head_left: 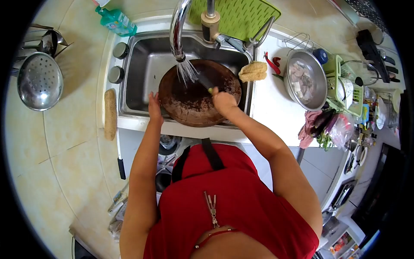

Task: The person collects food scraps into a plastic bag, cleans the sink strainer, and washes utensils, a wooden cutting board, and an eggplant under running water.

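A round, dark brown board (189, 101) with a worn surface lies over the steel sink (142, 52). Water runs from the chrome faucet (176, 34) onto its upper left part. My right hand (224, 102) is closed round the handle of a knife (204, 81), whose dark blade lies over the board under the edge of the stream. At the board's left edge is my left hand (155, 108), with its fingers pointing up and apart, touching or very near the rim.
Right of the sink are a loofah (253, 71), red chilies (271, 64), a metal bowl (306, 80) of pale pieces and a green rack (336, 69). A green mat (241, 17) and soap bottle (117, 22) stand behind. Another loofah (110, 114) lies left.
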A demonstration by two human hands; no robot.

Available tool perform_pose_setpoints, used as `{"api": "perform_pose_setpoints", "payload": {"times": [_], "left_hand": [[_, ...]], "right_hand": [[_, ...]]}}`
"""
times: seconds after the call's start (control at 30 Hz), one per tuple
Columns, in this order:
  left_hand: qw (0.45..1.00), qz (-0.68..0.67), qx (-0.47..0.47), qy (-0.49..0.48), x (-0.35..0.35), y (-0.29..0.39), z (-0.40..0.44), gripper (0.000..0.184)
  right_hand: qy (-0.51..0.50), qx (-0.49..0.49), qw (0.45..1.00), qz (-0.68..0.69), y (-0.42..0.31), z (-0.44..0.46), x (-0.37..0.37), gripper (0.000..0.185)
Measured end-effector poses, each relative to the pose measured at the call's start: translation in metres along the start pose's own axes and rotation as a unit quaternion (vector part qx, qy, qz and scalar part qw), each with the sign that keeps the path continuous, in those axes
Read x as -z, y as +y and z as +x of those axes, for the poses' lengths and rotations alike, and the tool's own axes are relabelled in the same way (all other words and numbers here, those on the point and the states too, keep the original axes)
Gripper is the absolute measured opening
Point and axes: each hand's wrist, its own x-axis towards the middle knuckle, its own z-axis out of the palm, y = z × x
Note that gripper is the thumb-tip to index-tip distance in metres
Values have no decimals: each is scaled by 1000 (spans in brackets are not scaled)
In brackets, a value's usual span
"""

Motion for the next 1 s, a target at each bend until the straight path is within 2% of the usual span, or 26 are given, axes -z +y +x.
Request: {"api": "perform_pose_setpoints", "payload": {"times": [0.07, 0.2, 0.3, 0.4, 0.47, 0.5, 0.53, 0.6, 0.7, 0.77, 0.83, 0.93, 1.0], "left_hand": [[1000, 0, 1, -5, 1, -3, -1, 73], [1000, 7, -9, -15, 3, -1, 1, 73], [1000, 4, -10, -21, 3, -1, -3, 73], [1000, 2, -10, -12, 1, -3, -6, 74], [1000, -2, -5, -8, -5, -2, -7, 76], [1000, -5, 1, -8, -7, 3, -11, 77], [1000, -7, 8, -6, -8, 5, -14, 77], [1000, -13, 4, 8, -6, 3, -13, 79], [1000, -17, 10, 7, -7, 3, -9, 80], [1000, -17, 7, 5, -4, -2, -6, 79], [1000, -17, -14, 8, -1, -9, 1, 79], [995, 92, -25, 39, -18, 13, -13, 69], [979, 121, -162, 9, -45, 43, -32, 61]], "right_hand": [[10, 59, 998, -30, -8, -14, 0, 39], [10, -23, 1000, 7, 25, 4, 3, 28], [30, -110, 993, 39, 59, 17, 2, 27], [34, -139, 987, 69, 53, 17, 3, 28], [-8, -76, 997, 6, 18, 2, 5, 38], [-9, -38, 999, 21, -3, -5, 1, 41], [-17, -26, 998, 50, -22, -1, -20, 34], [77, 110, 991, 17, -59, -22, -10, 38], [135, 172, 976, -20, -67, 9, -27, 34], [103, 86, 991, -19, -49, 28, -16, 25], [66, 0, 997, 50, -12, 51, -15, 24], [57, -38, 997, 41, 18, 43, 1, 25], [36, -61, 997, 28, 24, 35, -1, 31]]}}
